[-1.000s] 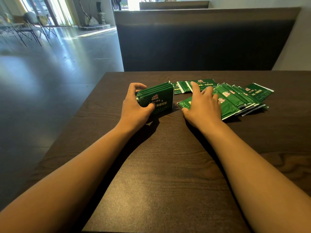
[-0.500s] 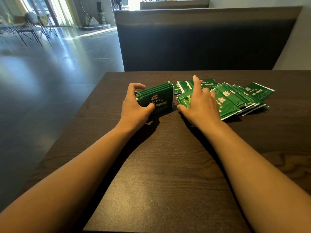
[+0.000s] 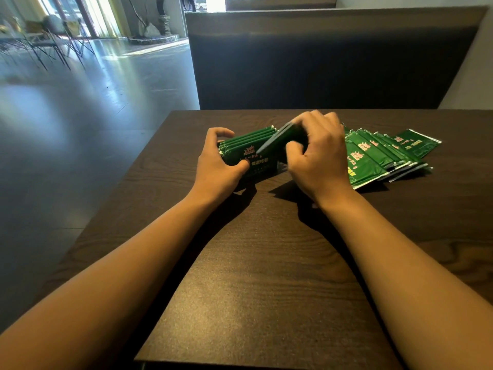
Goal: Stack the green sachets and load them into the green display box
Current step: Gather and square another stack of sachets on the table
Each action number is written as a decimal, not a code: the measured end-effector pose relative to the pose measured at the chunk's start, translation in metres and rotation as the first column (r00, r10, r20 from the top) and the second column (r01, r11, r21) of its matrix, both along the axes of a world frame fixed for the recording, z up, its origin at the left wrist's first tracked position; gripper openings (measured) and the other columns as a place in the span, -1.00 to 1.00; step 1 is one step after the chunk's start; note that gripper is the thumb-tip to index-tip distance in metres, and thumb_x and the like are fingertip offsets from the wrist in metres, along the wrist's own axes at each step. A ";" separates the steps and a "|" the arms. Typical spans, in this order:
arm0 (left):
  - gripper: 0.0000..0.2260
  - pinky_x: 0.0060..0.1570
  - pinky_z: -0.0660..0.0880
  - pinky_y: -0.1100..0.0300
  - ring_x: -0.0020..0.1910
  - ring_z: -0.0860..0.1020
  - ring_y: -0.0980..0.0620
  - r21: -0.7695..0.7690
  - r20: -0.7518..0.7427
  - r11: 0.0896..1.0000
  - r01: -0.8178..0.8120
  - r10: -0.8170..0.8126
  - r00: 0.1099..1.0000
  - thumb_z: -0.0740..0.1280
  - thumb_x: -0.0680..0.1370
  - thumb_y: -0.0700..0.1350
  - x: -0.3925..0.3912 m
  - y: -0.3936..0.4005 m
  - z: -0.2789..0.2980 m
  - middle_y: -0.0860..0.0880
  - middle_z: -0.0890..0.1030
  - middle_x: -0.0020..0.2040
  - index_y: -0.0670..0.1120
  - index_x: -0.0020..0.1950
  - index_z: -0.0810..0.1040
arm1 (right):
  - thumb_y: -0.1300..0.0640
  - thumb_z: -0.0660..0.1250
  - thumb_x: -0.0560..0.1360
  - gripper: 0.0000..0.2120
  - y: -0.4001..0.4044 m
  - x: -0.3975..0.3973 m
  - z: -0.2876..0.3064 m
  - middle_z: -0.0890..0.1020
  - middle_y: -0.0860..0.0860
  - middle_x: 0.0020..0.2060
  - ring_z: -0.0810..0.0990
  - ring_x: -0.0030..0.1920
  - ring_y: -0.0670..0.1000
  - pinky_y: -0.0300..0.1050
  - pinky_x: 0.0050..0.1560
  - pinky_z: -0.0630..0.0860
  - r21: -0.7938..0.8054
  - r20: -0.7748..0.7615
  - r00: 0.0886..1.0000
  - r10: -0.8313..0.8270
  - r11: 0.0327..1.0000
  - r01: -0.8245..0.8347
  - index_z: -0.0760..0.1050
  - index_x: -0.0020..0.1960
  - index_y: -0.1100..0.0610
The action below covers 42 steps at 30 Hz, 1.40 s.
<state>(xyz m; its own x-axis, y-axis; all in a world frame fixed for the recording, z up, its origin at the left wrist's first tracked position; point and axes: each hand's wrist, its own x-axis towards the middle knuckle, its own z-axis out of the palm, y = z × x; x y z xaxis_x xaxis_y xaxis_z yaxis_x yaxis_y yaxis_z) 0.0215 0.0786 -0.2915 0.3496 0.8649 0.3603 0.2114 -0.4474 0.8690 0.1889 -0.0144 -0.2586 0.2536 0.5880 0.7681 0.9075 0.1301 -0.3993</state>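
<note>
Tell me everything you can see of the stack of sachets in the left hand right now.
The stack of sachets is a handful of dark green, glossy foil-like packets standing on edge on the table, leaning slightly away, faces toward the camera. The front one carries a pink logo and pale lettering, too blurred to read. The left hand grips its left end, thumb on the front, fingers curled over the top. A tilted sachet, held by the right hand, meets its upper right corner.

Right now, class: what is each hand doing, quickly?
Left hand: holds the upright stack of sachets on the table.
Right hand: closed on one sachet, tilted against the stack.
</note>
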 end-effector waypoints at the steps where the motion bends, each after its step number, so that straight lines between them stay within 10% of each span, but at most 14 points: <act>1: -0.51 0.10 0.67 -0.03 0.22 0.58 -0.01 0.002 -0.002 1.000 -0.002 0.002 1.000 0.49 0.48 -0.27 0.000 0.000 0.000 -0.04 0.51 0.24 0.04 0.28 0.36 | 0.17 0.22 0.38 -0.84 0.001 -0.003 -0.002 0.56 0.00 -0.17 0.43 -0.07 0.08 -0.03 -0.05 0.30 -0.038 0.063 0.998 0.002 0.999 0.001 0.53 -0.09 0.12; 9: -0.72 0.02 0.67 0.03 0.12 0.64 -0.06 -0.103 0.051 0.993 0.063 -0.058 0.997 0.27 0.65 -0.20 0.002 -0.005 0.006 -0.03 0.54 0.16 0.03 0.31 0.34 | 0.01 0.45 0.47 -0.67 0.004 -0.013 -0.013 0.23 0.03 0.52 0.03 0.56 0.22 0.28 0.43 0.22 -0.403 0.057 0.998 0.025 0.915 0.000 0.49 0.21 -0.10; 14: -0.59 0.07 0.67 -0.01 0.18 0.63 -0.14 -0.181 0.070 0.966 0.187 -0.177 0.982 0.32 0.62 0.17 0.002 -0.008 0.008 -0.12 0.48 0.28 0.10 0.37 0.27 | 0.07 0.54 0.43 -0.27 0.003 -0.005 -0.020 0.11 0.05 0.54 0.24 0.52 0.17 0.11 0.40 0.42 -0.380 -0.181 0.979 0.090 0.912 -0.154 0.25 0.47 -0.12; 21: -0.40 0.18 0.61 0.13 0.17 0.62 0.06 0.018 -0.057 0.986 0.165 -0.164 0.985 0.55 0.50 -0.12 0.001 -0.007 0.003 -0.03 0.53 0.21 0.03 0.39 0.27 | 0.17 0.45 0.48 -0.29 0.004 -0.006 -0.020 0.44 0.05 0.38 0.44 0.33 0.01 -0.08 0.30 0.44 -0.315 -0.280 0.952 0.128 0.924 -0.217 0.21 0.54 -0.02; 31: -0.33 0.16 0.60 0.17 0.16 0.60 0.10 0.025 -0.032 0.993 0.115 -0.114 0.993 0.63 0.41 -0.13 0.000 -0.003 0.001 0.00 0.54 0.19 0.03 0.38 0.33 | 0.24 0.32 0.53 -0.21 0.005 -0.007 -0.023 0.22 0.02 0.51 0.30 0.31 -0.15 -0.43 0.13 0.28 -0.449 -0.404 0.893 0.200 0.807 -0.384 0.05 0.61 -0.17; 37: -0.41 0.11 0.58 0.26 0.14 0.58 0.16 0.056 -0.019 0.997 0.054 -0.052 0.998 0.60 0.43 -0.19 0.001 -0.002 0.000 0.12 0.52 0.15 0.01 0.32 0.36 | -0.07 0.08 0.63 -0.46 0.007 -0.001 -0.018 0.25 0.11 0.55 0.20 0.53 0.16 0.26 0.50 0.19 -0.427 -0.231 0.966 -0.114 0.904 0.005 0.14 0.60 -0.08; 42: -0.41 0.14 0.65 0.03 0.17 0.58 0.07 -0.008 -0.016 0.999 0.045 -0.045 0.999 0.59 0.44 -0.21 0.000 -0.002 0.001 0.04 0.53 0.19 0.05 0.32 0.35 | -0.20 0.00 0.67 -0.39 0.001 0.023 -0.018 -0.03 0.23 0.62 -0.20 0.59 0.37 0.38 0.51 -0.24 -0.733 0.148 0.915 -0.375 0.580 0.356 -0.03 0.65 -0.02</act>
